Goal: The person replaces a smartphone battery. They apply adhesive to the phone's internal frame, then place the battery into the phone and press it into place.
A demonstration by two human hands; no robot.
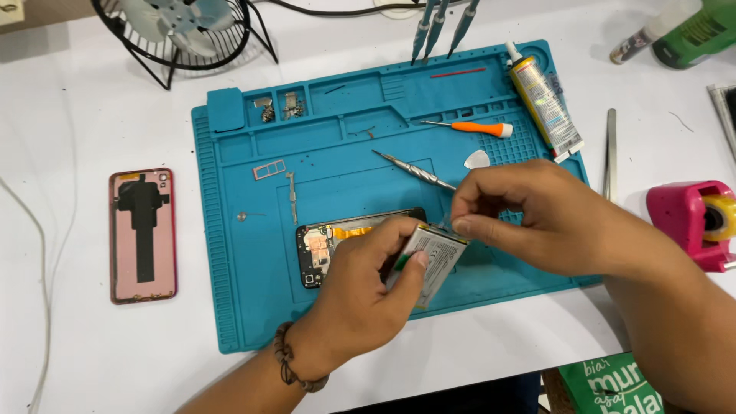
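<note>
Two bare hands work a flat phone battery over an opened phone on a blue repair mat.

The left hand (360, 287) grips the grey battery (432, 261), its fingers (406, 264) closed around the lower edge so the pack sits tilted between both hands. The right hand (537, 218) pinches the battery's upper corner, fingers (464, 226) narrowed onto a thin film or tab there; exactly what is pinched is too small to tell. Just behind the left fingers lies the opened phone (322, 249), partly hidden. Beyond the right fingers rest a metal pry tool (414, 172), an orange-handled screwdriver (471, 128) and a glue tube (546, 103) on the blue mat (230, 307). Well left of the left fingers, a pink back cover (142, 234) lies on the white bench (92, 345).
</note>
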